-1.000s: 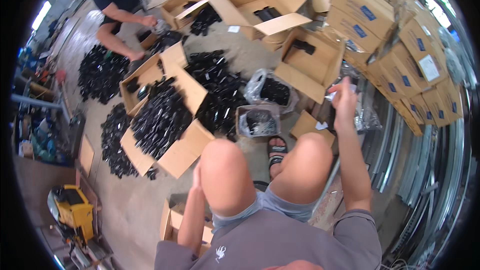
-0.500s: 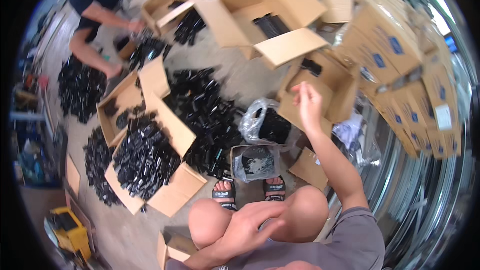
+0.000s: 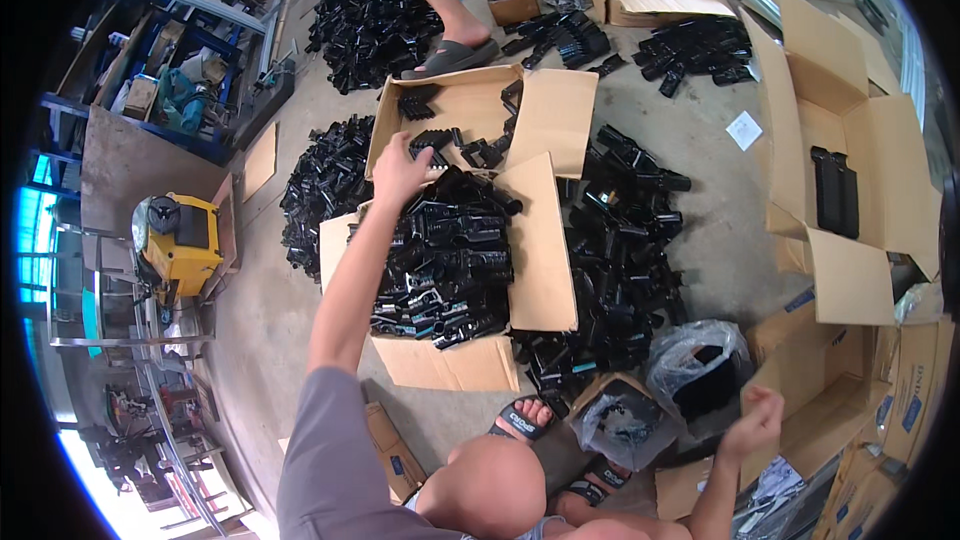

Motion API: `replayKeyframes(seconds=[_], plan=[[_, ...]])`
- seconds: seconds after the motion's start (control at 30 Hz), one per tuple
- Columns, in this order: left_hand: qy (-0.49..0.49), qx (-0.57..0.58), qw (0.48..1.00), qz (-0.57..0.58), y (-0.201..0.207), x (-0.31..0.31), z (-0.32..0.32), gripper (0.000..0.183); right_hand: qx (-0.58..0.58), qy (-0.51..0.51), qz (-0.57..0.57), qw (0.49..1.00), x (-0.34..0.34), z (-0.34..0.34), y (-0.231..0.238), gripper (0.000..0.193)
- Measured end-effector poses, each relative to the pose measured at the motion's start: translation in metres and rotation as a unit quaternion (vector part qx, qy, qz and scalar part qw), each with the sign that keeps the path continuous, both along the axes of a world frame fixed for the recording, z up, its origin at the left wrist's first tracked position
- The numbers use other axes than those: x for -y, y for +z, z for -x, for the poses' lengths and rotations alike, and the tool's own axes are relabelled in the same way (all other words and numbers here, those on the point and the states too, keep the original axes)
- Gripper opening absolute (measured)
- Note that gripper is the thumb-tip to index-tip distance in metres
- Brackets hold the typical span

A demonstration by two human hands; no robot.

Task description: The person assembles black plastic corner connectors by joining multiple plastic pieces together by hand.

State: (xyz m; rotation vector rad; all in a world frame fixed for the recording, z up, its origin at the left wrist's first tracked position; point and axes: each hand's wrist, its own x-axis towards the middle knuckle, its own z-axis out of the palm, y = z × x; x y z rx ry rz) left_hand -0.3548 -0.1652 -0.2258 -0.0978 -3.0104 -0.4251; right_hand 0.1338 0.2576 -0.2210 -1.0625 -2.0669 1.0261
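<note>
Parts (image 3: pixel 445 250), black, beside left hand (image 3: pixel 400 174) — perhaps touching

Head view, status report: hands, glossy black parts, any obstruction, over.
Left hand by glossy black parts heaped in brown cardboard box, contact unclear. Right hand loosely curled, contents unclear. Cardboard flap beside parts, clear of left hand.

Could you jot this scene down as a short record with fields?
Left hand: at the far end of black parts heaped in an open cardboard box; grip unclear
Right hand: fingers curled, near a clear plastic bag; grip unclear
Beside the box: loose pile of black parts
Far side: another person's foot
Left side: yellow machine
</note>
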Motion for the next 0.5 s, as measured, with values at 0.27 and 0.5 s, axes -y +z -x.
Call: replayKeyframes(seconds=[0.27, 0.5], plan=[[0.077, 0.297, 0.943, -0.132, -0.082, -0.008, 0.117, 0.124, 0.157, -0.184, -0.047, 0.969, -0.060, -0.105, -0.027, 0.042], [0.103, 0.337, 0.930, 0.105, -0.116, -0.035, 0.133, 0.126, 0.214, -0.278, 0.037, 0.936, -0.046, -0.108, -0.058, 0.053]])
